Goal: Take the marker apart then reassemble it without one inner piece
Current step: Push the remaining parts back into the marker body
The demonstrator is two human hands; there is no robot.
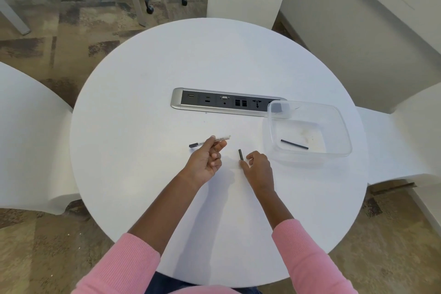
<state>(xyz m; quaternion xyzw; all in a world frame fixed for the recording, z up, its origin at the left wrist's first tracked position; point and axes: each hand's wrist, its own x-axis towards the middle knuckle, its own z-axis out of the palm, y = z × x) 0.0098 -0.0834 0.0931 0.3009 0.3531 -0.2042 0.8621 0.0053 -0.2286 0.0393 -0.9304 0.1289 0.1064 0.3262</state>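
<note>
Left hand (205,162) has its grip pinched around the marker body (220,138), held just above the white bench (143,126) with the dark tip end poking out to the left. Right hand (259,169) sits on the bench with fingertips touching the near end of the little black cap (240,154), not really closed on it yet. The thin black inner piece (294,144) lies in the clear tub (343,126) off to the right, well apart from both hands.
</note>
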